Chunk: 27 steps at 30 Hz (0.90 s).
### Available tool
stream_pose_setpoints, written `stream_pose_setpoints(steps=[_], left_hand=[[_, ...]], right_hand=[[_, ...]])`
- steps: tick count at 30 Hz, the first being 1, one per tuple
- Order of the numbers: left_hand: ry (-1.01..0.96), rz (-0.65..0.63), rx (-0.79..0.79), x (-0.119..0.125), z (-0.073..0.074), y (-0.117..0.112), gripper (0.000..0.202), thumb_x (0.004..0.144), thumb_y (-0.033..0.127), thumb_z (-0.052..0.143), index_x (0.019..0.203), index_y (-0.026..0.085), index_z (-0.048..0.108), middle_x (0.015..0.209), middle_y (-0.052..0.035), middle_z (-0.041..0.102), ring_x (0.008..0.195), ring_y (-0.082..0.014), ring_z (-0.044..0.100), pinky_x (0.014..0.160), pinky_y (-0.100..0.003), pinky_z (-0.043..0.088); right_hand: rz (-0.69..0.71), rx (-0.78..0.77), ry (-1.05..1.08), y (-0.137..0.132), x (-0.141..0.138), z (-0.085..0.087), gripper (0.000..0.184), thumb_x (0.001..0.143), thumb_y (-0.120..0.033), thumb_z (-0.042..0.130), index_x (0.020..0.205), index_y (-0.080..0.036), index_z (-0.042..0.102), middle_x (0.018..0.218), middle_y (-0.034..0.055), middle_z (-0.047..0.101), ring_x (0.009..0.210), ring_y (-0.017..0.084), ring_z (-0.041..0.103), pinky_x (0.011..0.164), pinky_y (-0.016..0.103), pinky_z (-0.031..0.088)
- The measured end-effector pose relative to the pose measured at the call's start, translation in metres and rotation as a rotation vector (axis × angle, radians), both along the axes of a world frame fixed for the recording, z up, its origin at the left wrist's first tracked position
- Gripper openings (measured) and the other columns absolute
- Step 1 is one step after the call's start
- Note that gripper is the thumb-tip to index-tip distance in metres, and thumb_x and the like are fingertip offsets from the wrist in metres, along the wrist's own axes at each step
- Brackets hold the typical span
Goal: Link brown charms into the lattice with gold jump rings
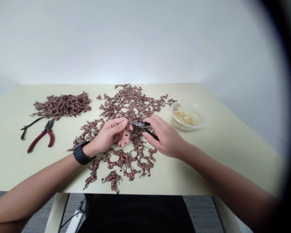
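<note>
Gripping black pliers (143, 127) in R hand (166, 137), tips pointing left, almost touching L hand (109, 136), which pinches small dark piece (127, 131) over brown pieces (135, 103) on bench (189, 174).

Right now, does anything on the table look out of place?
One small reddish-brown piece lies apart from the main spread, right by the rim of the clear bowl, so it looks strayed. The gold bits sit inside the bowl.
</note>
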State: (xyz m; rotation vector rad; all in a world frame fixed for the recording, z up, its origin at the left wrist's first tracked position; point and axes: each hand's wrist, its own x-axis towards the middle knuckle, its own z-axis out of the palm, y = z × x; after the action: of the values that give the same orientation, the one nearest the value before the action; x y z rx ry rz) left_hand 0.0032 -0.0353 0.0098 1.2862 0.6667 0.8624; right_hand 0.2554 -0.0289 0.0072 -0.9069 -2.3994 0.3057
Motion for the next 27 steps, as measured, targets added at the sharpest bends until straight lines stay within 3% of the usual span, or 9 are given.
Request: stream_pose_setpoints(steps=[21, 24, 27], left_hand=[[0.081, -0.014, 0.026, -0.002, -0.004, 0.003, 0.032, 0.106, 0.04, 0.048, 0.097, 0.013, 0.063, 0.067, -0.0048, 0.069, 0.045, -0.0106, 0.056, 0.044, -0.021, 0.039], [0.143, 0.003, 0.11, -0.001, -0.005, 0.0, 0.03, 0.106, 0.042, 0.048, 0.098, 0.015, 0.06, 0.069, -0.0042, 0.069, 0.047, -0.0114, 0.057, 0.047, -0.022, 0.043], [0.337, 0.14, 0.364, -0.001, -0.006, -0.005, 0.024, 0.105, 0.041, 0.051, 0.098, 0.018, 0.056, 0.072, -0.0025, 0.068, 0.054, -0.0126, 0.059, 0.053, -0.024, 0.045]], right_hand=[[-0.004, -0.039, -0.05, 0.002, 0.004, 0.005, 0.031, 0.103, -0.042, 0.047, 0.122, -0.019, 0.054, 0.107, 0.0111, 0.06, 0.093, 0.025, 0.056, 0.076, 0.038, 0.045], [-0.002, -0.069, -0.025, -0.001, 0.002, 0.007, 0.03, 0.104, -0.042, 0.047, 0.122, -0.019, 0.055, 0.107, 0.0109, 0.06, 0.094, 0.025, 0.055, 0.079, 0.039, 0.045], [0.007, -0.246, 0.059, -0.007, 0.0, 0.012, 0.026, 0.105, -0.042, 0.044, 0.116, -0.021, 0.056, 0.103, 0.0076, 0.061, 0.09, 0.022, 0.055, 0.079, 0.037, 0.046]])
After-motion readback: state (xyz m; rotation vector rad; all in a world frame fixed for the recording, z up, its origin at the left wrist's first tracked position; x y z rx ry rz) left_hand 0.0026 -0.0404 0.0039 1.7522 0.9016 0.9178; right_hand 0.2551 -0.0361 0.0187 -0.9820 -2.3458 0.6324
